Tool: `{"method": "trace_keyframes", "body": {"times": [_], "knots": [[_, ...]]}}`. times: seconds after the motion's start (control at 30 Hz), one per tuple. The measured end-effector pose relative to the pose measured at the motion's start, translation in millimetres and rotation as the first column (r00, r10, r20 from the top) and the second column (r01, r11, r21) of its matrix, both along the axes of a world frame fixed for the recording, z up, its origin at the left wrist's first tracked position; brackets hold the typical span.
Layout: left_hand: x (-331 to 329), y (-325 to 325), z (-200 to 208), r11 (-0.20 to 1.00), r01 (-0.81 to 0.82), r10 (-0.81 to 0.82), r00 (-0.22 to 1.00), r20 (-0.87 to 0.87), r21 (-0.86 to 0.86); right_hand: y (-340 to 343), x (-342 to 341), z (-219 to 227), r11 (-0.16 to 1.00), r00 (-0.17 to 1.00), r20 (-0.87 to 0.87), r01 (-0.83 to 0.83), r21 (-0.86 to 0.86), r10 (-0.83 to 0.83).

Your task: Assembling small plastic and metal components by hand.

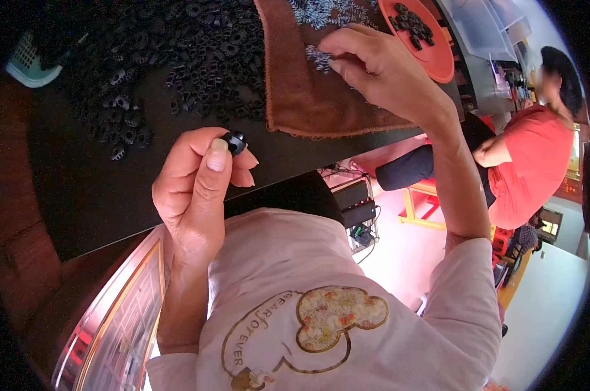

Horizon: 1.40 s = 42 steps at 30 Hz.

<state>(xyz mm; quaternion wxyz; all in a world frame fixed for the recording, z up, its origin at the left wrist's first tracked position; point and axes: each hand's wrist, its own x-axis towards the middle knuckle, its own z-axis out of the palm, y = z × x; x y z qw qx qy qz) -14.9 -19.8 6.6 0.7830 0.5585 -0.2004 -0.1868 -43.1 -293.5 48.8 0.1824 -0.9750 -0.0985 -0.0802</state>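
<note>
My left hand [200,176] pinches a small black plastic clip piece [235,142] between thumb and fingers, above the table's near edge. My right hand [380,68] reaches over the brown cloth [334,107]. Its thumb and forefinger are apart at a small cluster of silvery pieces [318,60], which look like tiny springs. More of these silvery pieces [327,12] lie spread farther back on the cloth. A large heap of loose black plastic clip pieces [204,49] covers the table left of the cloth.
An orange-red plate [435,58] with several black clips [412,25] stands to the right of the cloth. A pale green basket [31,65] is at the far left of the dark table [80,202]. At the right sits another person [533,156] in a red shirt, near clear plastic bins [477,29].
</note>
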Motion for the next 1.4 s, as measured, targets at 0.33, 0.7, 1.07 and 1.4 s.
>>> {"method": "trace_keyframes", "body": {"times": [0.33, 0.7, 1.07, 1.4], "knots": [[0, -1, 1, 1.000, -0.011, 0.011, 1.000, 0.008, 0.003, -8, 4, 25, 0.988, 0.995, 0.011, 0.102, -0.114, -0.102], [-1, -1, 2, 1.000, -0.026, 0.026, 1.000, -0.007, 0.012, -3, 17, 25, 0.993, 0.994, -0.055, 0.094, -0.077, -0.098], [0, -3, 2, 1.000, -0.019, 0.019, 1.000, 0.017, 0.011, -5, 30, 15, 0.995, 0.997, -0.055, 0.048, -0.087, -0.053], [2, -2, 0, 1.000, -0.014, 0.014, 1.000, 0.017, 0.009, -20, -1, 9, 0.953, 1.000, -0.007, 0.027, -0.303, -0.030]]}}
